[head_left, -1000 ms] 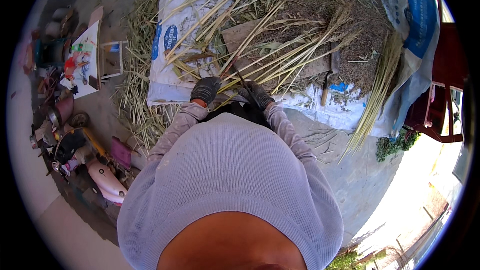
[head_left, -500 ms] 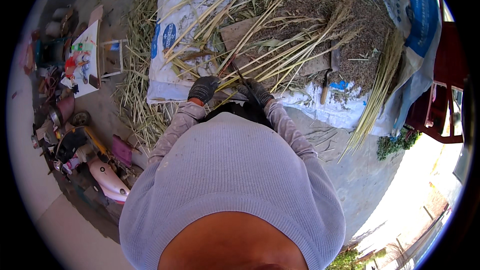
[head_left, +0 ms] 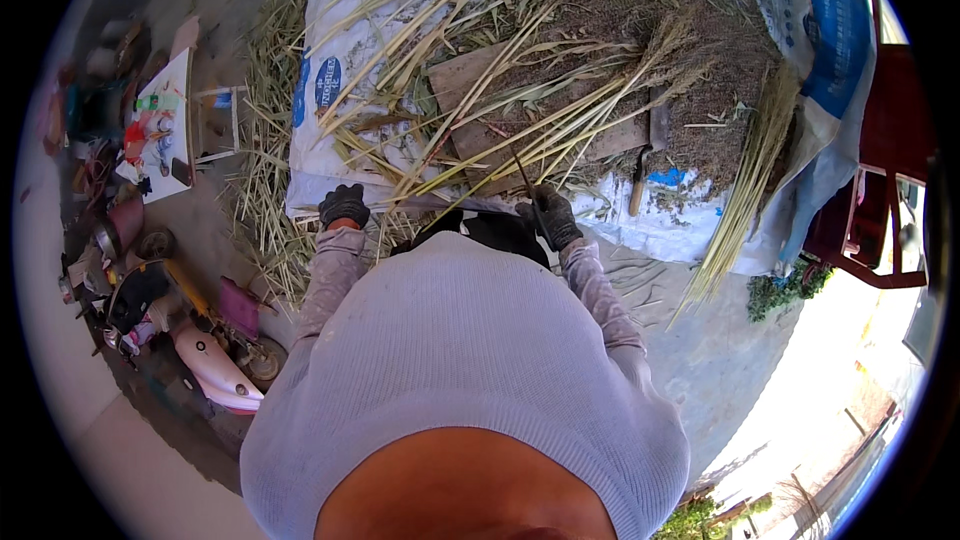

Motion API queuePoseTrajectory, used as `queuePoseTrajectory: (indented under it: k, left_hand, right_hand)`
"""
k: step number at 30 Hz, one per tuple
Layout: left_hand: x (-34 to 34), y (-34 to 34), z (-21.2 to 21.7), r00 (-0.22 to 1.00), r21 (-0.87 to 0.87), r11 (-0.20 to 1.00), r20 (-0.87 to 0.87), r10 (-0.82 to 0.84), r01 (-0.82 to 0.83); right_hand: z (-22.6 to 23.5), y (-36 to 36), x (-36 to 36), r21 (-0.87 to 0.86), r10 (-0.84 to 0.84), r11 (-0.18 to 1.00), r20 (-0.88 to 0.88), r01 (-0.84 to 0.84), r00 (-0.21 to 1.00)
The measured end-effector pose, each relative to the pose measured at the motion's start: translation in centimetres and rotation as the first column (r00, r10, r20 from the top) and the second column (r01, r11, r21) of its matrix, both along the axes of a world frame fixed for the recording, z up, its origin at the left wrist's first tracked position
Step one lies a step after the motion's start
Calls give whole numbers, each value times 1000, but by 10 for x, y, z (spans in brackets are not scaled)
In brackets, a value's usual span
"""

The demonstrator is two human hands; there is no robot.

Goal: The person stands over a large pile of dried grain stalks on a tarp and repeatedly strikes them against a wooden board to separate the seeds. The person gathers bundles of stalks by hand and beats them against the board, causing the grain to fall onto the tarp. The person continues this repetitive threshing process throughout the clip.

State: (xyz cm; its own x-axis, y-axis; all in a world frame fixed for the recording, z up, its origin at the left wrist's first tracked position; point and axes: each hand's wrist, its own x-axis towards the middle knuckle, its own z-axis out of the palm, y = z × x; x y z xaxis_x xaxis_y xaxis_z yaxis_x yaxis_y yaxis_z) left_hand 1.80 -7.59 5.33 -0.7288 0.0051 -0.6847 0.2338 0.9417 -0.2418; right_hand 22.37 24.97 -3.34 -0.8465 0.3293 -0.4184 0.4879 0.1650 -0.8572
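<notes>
In a dark grey glove, my left hand (head_left: 343, 207) is curled at the near left edge of the sack-covered surface; what it holds, if anything, is hidden. My right hand (head_left: 552, 218), gloved alike, grips a thin dark knife (head_left: 527, 175) whose narrow blade points away from me, toward the stalks. Just beyond both hands lie long yellow-green stalks (head_left: 540, 145), crossing a brown board (head_left: 460, 90). Their bushy seed heads (head_left: 675, 40) spread at the far right. A second blade with a wooden handle (head_left: 637, 188) rests right of my right hand.
White and blue woven sacks (head_left: 325, 40) lie under the stalks. Loose brown seed (head_left: 710, 105) and a tied-looking bundle of stalks (head_left: 745, 200) are at the right. Cut straw (head_left: 265, 140) litters the left floor, near a small white table (head_left: 165, 130) and a pink scooter (head_left: 215, 365).
My hands have moved apart: the left went left and nearer me, off the stalks; the right shifted right and nearer me with the knife. The view has shifted slightly.
</notes>
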Motion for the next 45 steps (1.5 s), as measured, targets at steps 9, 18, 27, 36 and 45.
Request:
queuePoseTrajectory:
  k: [9,18,27,36,45]
  left_hand:
    - [-23,118,-29,928,391,881,-352,-126,268]
    - [-40,255,-91,973,255,939,-80,-217,231]
    - [-19,261,-89,967,341,916,60,-246,212]
    - [29,235,-104,981,765,614,164,103,-192]
    - [10,229,-52,968,700,676,-234,-88,231]
  right_hand:
    - [-52,201,98,738,-816,397,12,545,578]
    - [-23,225,19,582,-508,746,183,324,842]
    - [-74,179,-121,160,-791,611,152,775,593]
    - [-67,180,-158,-558,-725,179,482,810,492]
    - [-9,173,-158,-870,-739,31,312,493,597]
